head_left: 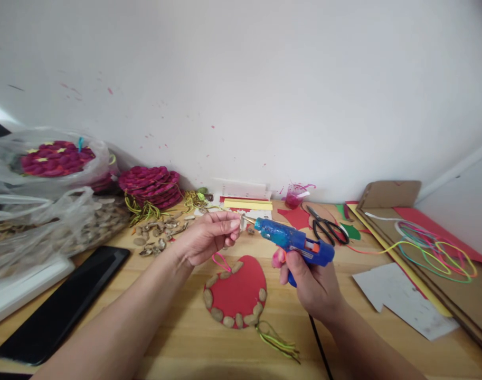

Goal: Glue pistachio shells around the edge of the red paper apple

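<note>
My right hand (314,285) is wrapped round a blue hot glue gun (292,244), its nozzle pointing left. My left hand (215,232) pinches a small pale nutshell piece (243,222) right at the nozzle tip; the fingers partly hide it. Below both hands a red heart-shaped card (236,285) lies flat on the table. Brown nutshell halves (208,299) line its left, bottom and lower right edges. A pink loop (222,262) sticks out at its top, and a yellow-green tassel (278,340) trails from its lower right.
Loose nutshells (159,232) lie behind my left forearm, beside a plastic bag of shells (102,221). A black phone-like slab (66,303) is at left. Magenta shell discs (150,186) are stacked at the back. Black scissors (327,228), a pink-stained cup (294,196) and cardboard (454,301) stand right.
</note>
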`<move>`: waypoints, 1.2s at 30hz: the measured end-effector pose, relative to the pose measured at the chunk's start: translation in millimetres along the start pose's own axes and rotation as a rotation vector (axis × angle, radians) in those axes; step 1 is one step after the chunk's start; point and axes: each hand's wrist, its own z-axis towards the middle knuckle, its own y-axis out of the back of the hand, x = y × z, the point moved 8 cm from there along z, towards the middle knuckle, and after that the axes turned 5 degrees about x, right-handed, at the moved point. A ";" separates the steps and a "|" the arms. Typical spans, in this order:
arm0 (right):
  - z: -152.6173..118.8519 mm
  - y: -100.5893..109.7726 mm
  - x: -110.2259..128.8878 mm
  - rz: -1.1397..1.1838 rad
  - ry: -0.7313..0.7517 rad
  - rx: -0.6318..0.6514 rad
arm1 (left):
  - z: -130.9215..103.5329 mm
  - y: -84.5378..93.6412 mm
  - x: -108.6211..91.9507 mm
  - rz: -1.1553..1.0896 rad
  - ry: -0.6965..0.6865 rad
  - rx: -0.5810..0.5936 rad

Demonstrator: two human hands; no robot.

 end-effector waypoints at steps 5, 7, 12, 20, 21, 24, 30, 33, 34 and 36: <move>-0.1 0.1 -0.4 -0.007 -0.002 0.007 | 0.4 0.0 1.0 -0.002 -0.001 -0.002; -0.2 -0.2 -0.8 -0.012 -0.003 0.010 | 0.8 -0.3 1.2 0.002 0.002 0.000; -0.9 0.3 -3.0 -0.013 -0.017 0.005 | 1.1 -1.8 0.1 0.007 -0.003 0.016; -0.9 1.8 -3.7 -0.021 -0.018 0.003 | 0.0 -3.4 -1.1 0.006 -0.004 0.030; -0.9 2.1 -3.6 -0.019 -0.016 0.000 | -0.1 -3.2 -0.9 0.006 -0.003 0.029; -1.2 2.5 -3.2 -0.010 -0.011 -0.004 | -0.5 -2.3 -0.3 0.005 0.005 0.019; -1.0 1.7 -3.4 -0.009 -0.008 -0.009 | -1.1 -2.8 -0.3 0.012 0.012 0.006; -0.5 1.0 -3.6 -0.012 -0.004 -0.007 | -0.8 -2.7 -1.0 0.013 0.011 0.006; -0.5 0.9 -3.6 -0.014 -0.005 -0.006 | -0.8 -2.6 -1.1 0.014 0.011 0.006; -0.6 1.2 -3.4 -0.017 -0.004 -0.008 | -0.9 -2.6 -1.2 0.015 0.010 0.010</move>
